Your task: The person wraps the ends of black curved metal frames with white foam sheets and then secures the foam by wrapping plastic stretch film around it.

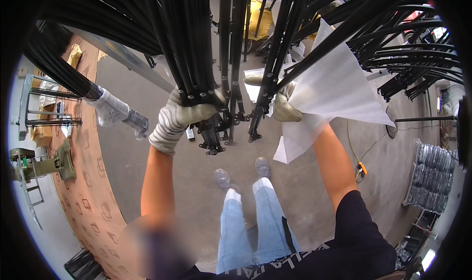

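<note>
My left hand [186,113], in a pale striped work glove, closes round the lower part of a bundle of long black metal bars [189,44]. Rivets and small end tabs show at the bars' low ends. To its right hangs a narrower group of black bars [268,86]. My right hand [286,107], gloved too, grips a thin white foam sheet [339,81] at this group. Its fingers are partly hidden behind the bars. Most of the sheet spreads to the right, and a piece of it shows left of the bars.
More black bars [413,59] hang at right. A plastic-wrapped bar end [115,110] juts out at left, over patterned brown sheeting [83,177]. A yellow thing [260,19] is beyond the bars. At right are an orange-handled item [361,171] on the floor and stacked wrapped bundles [428,177].
</note>
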A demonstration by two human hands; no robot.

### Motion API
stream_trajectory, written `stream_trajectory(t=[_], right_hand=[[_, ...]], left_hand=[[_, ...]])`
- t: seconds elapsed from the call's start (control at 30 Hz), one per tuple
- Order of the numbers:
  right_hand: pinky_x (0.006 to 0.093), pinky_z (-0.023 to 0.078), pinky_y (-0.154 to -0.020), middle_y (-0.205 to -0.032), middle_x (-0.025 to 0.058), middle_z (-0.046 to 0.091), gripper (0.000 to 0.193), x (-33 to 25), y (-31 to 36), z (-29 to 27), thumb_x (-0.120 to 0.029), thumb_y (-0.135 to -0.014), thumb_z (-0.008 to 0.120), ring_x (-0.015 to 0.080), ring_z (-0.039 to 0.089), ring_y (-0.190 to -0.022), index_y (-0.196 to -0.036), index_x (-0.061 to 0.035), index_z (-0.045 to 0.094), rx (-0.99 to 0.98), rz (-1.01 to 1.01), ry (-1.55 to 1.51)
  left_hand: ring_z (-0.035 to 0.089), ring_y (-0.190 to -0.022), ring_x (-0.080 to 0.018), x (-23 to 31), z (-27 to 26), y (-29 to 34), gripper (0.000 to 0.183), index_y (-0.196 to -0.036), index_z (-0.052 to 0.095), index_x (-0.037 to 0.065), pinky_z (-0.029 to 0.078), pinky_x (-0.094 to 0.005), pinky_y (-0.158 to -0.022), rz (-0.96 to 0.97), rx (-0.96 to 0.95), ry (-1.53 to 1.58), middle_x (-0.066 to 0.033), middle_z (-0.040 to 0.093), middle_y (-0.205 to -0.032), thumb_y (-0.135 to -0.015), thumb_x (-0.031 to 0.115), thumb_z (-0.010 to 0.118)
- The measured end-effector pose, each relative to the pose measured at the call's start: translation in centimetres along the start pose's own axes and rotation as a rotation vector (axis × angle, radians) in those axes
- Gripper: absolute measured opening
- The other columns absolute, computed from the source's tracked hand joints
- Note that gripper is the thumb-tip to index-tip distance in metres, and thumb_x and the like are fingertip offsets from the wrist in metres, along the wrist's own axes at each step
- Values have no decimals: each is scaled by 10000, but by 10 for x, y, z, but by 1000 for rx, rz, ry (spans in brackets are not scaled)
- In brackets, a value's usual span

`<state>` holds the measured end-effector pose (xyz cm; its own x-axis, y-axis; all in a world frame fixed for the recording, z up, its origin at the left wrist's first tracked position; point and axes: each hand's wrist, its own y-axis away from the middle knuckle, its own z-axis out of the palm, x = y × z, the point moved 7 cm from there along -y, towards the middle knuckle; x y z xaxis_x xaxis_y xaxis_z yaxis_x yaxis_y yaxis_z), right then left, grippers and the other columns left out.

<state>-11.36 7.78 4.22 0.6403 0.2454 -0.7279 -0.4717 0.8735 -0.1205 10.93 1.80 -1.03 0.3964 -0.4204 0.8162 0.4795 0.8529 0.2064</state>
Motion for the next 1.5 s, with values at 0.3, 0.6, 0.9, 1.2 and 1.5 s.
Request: stream_trajectory(t=[0.3, 0.6, 0.9, 1.2, 1.5], right_hand=[[190, 309, -407, -553, 2, 461, 646, -7, 8, 0, -314, -660, 681, 60, 381, -440, -1176, -7, 442, 4, -15, 0], [189, 314, -410, -555, -3, 458, 648, -5, 13, 0, -329, -656, 696, 58, 381, -442, -1162, -4, 456, 1, -28, -5], [187, 320, -413, -557, -8, 456, 650, -11, 8, 9, -345, -651, 711, 56, 381, -445, -1147, -1, 470, -10, -33, -7], [191, 370, -468, -616, -21, 485, 643, 6, 18, -47, -334, -644, 746, 58, 427, -500, -1124, 6, 487, 137, -87, 93], [202, 414, -554, -773, 17, 569, 607, -12, 16, -52, -60, -619, 534, 76, 498, -599, -1216, -30, 430, 374, -48, 346]], left_hand=[[574, -672, -202, 40, 69, 22, 340, -944, 558, 2, 481, -321, -673, 164, -347, -408, -127, 590, -743, -630, 127, 591], [592, -713, -202, 34, 67, 20, 329, -918, 570, -17, 503, -315, -652, 176, -354, -334, -115, 601, -788, -600, 54, 525], [567, -925, -262, 24, 60, 22, 515, -1113, 514, 35, 469, -370, -804, 71, -360, -101, -113, 581, -983, -650, 179, 685], [494, -1077, -242, -4, 15, 19, 508, -1182, 481, 32, 356, -368, -956, 29, -230, 31, -118, 539, -1134, -690, 63, 606], [481, -1088, -298, 2, 13, -5, 775, -1241, 386, -2, 381, -425, -953, 4, -188, 240, -157, 479, -1198, -767, 604, 481]])
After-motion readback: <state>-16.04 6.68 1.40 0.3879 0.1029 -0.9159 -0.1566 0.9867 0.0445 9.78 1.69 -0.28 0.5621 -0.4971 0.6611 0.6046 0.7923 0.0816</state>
